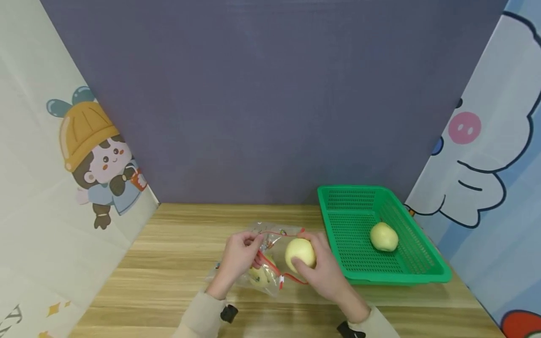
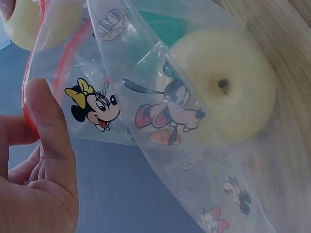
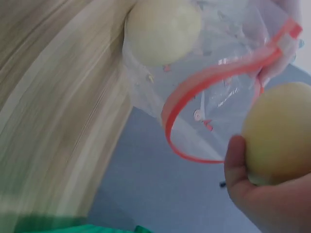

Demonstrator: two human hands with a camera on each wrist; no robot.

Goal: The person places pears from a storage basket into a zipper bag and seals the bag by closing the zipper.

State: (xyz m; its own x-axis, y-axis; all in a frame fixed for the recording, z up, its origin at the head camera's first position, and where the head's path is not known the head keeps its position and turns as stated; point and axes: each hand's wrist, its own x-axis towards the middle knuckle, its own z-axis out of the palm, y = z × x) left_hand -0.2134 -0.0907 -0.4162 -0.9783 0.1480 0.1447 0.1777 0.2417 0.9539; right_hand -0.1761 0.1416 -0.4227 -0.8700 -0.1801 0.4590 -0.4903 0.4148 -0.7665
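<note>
A clear zip bag point(image 2: 92, 128) with a red seal strip and cartoon prints lies tilted on the table, its mouth spread wide. My left hand point(image 1: 237, 257) pinches the red edge on the left side of that mouth between thumb and fingers. One pale yellow apple point(image 2: 243, 92) rests inside the bag, seen through the film. In my right hand point(image 1: 324, 268) is a second pale yellow apple point(image 1: 300, 252), gripped by thumb and fingers right at the bag's mouth. From the right wrist view, the red strip point(image 3: 194, 85) forms a loop beside the held apple.
To the right stands a green plastic basket point(image 1: 372, 278) with slotted walls, close to my right hand. Inside it sits another pale yellow apple point(image 1: 383, 237). A wood-grain table point(image 1: 139, 281) lies underneath, backed by a dark grey panel point(image 1: 253, 103), with cartoon-printed sheets on both sides.
</note>
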